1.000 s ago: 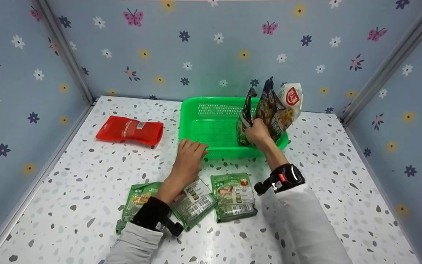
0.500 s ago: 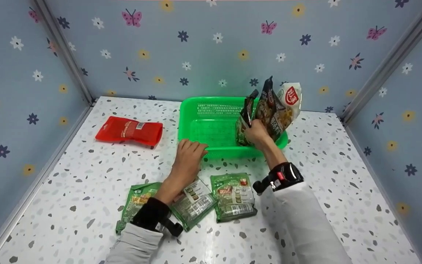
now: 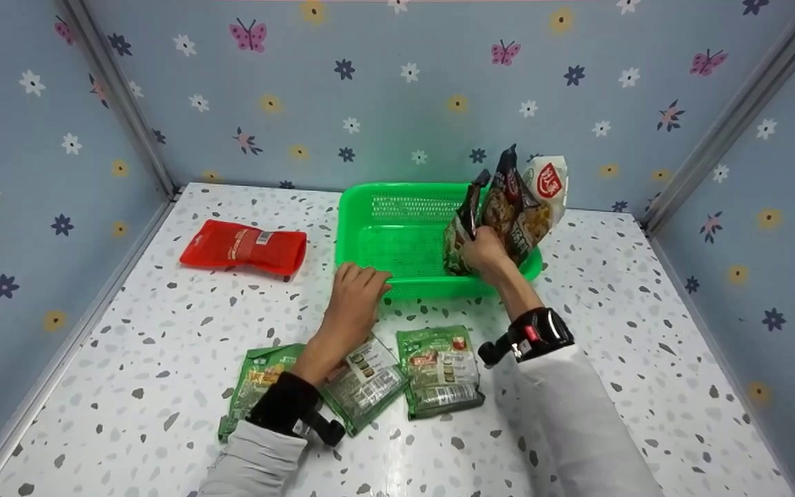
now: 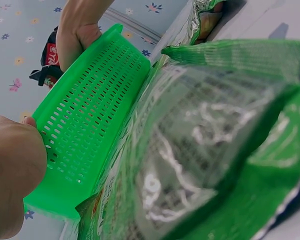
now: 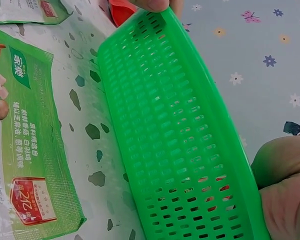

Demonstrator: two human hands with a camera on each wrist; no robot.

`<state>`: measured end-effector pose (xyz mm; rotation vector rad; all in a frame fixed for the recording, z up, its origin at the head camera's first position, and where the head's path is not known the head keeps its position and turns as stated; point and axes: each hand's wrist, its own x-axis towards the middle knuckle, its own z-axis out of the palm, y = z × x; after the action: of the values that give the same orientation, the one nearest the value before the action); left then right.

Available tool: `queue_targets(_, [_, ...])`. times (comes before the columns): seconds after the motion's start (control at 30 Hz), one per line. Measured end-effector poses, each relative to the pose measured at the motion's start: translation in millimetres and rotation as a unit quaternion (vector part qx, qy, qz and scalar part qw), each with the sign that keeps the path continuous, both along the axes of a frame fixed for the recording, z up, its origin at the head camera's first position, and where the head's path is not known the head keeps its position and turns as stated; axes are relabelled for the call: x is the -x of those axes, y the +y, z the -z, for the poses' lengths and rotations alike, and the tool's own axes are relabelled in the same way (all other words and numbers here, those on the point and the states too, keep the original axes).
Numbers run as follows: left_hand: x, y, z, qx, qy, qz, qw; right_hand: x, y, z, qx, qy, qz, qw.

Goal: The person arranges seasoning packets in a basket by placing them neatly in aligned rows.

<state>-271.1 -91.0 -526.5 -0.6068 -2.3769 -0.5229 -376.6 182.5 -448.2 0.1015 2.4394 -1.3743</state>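
Where flowered walls (image 3: pixel 384 90) flank a speckled tabletop (image 3: pixel 128 345), hands (image 3: pixel 356 297) (image 3: pixel 486 250) grip basket (image 3: pixel 432 287) (left), packet (image 3: pixel 454 252) (right).

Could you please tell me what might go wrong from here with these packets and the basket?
The white packet leans outward above the right end of the basket, so it might tip over the rim.

The left hand grips the front rim, its strap close to the green packets; pulling back could drag one.

Booth-type workspace: pale-blue flower-and-butterfly-print panels (image 3: pixel 397 90) on three sides, straight grey metal corner strips (image 3: pixel 123 96), white grey-speckled tabletop (image 3: pixel 601 276).
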Motion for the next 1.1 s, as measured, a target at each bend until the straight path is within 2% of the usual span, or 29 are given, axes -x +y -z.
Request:
queue_targets(0.17, [-0.1,-0.4,-0.4,-0.006,-0.007,0.003,1.0,-15.5,-5.2,-12.8,0.037,0.008,0.004,0.9993])
queue_targets(0.2, [-0.1,-0.4,-0.3,-0.006,-0.008,0.003,0.9999,-7.3,-0.8,-3.5,0.044,0.015,0.006,0.9989])
queue_targets(0.4, [-0.8,-0.1,-1.0,-0.008,-0.016,0.004,0.9998,-9.0,-6.6,-0.7,0.05,0.068,0.052,0.9951])
queue_targets(0.43, [-0.8,-0.1,-1.2,-0.009,-0.016,0.005,0.9998,-18.1,-13.0,-10.8,0.049,0.07,0.062,0.9944])
queue_targets(0.77, [1.6,-0.6,1.1,-0.005,0.016,0.005,0.9998,-17.5,-14.4,-12.6,0.134,0.074,0.11,0.982])
queue_targets(1.1, [1.4,-0.2,0.7,-0.006,0.016,0.005,0.9999,-16.5,-13.1,-11.5,0.139,0.095,0.121,0.9782])
